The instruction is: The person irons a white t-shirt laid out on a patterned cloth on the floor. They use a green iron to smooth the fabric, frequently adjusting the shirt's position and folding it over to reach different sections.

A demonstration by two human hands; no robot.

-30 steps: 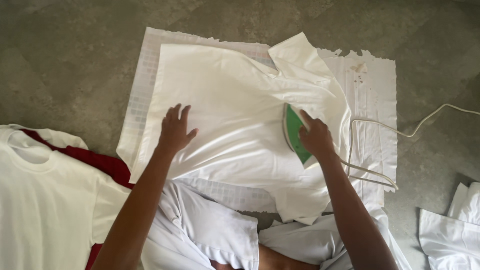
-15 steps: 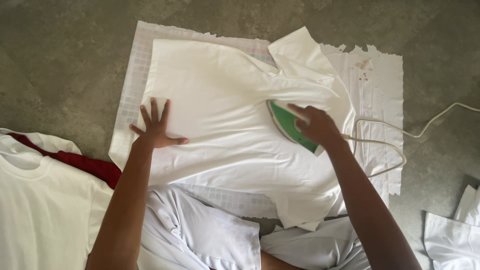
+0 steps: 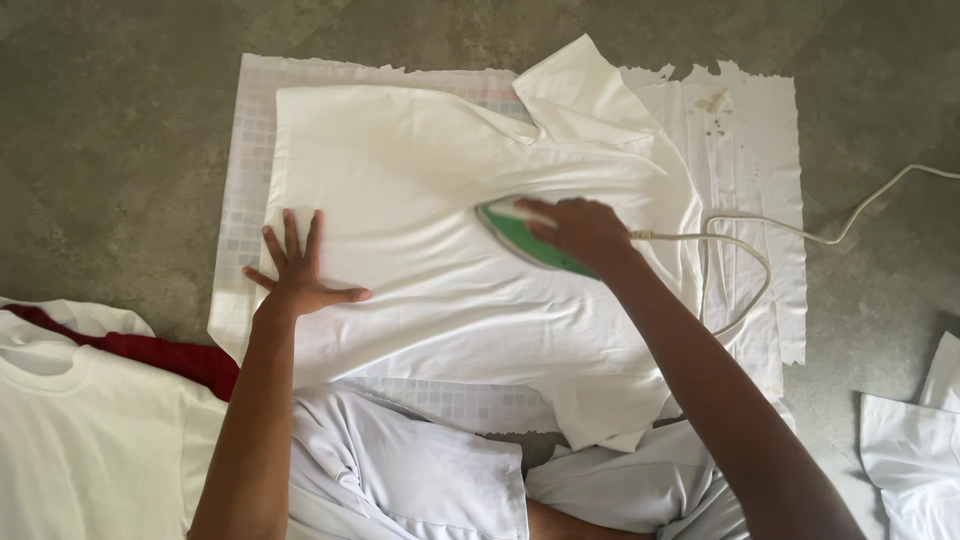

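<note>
Since the earlier frame the green iron (image 3: 528, 240) has slid toward the white shirt's (image 3: 420, 200) middle, right hand (image 3: 585, 232) closed around its handle, while the left hand (image 3: 298, 280), fingers spread and holding nothing, pins the cloth flat near the floor sheet's (image 3: 240, 200) left edge.

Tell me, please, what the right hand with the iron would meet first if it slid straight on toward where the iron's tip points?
Only more of the white shirt; the right hand aims the green iron leftward.
</note>
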